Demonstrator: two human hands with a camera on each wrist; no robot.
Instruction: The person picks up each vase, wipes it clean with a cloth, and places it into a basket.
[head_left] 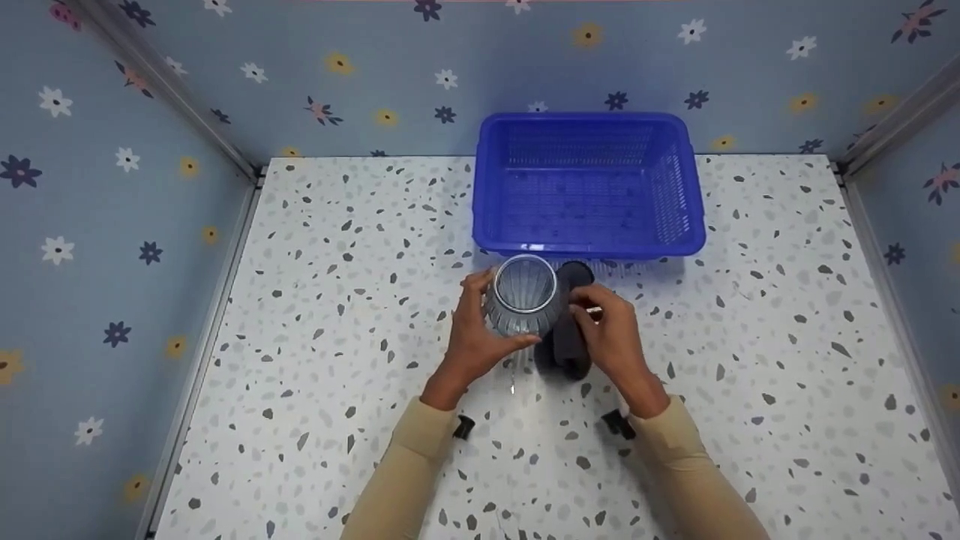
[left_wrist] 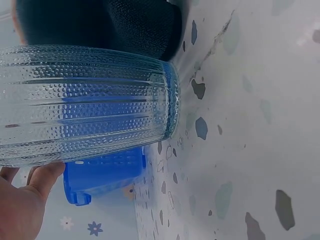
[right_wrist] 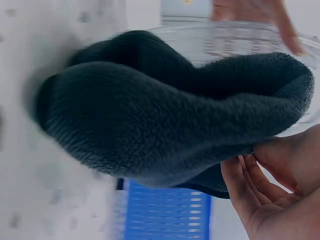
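Observation:
A clear ribbed glass vase (head_left: 525,296) stands upright in front of the basket, its round mouth facing up. My left hand (head_left: 480,337) grips it from the left, thumb at the near side and fingers round the far side. Against the vase's right side hangs a dark grey cloth (head_left: 571,330), which my right hand (head_left: 611,326) pinches between thumb and fingers. In the right wrist view the fuzzy cloth (right_wrist: 150,110) hangs in folds and hides part of the glass. The left wrist view shows the vase's dimpled, ribbed wall (left_wrist: 100,105) close up.
A blue plastic basket (head_left: 589,250) with slotted walls stands behind the hands, near the back wall. The speckled white table (head_left: 337,375) is bounded by flower-patterned panels (head_left: 375,82) at the back and both sides.

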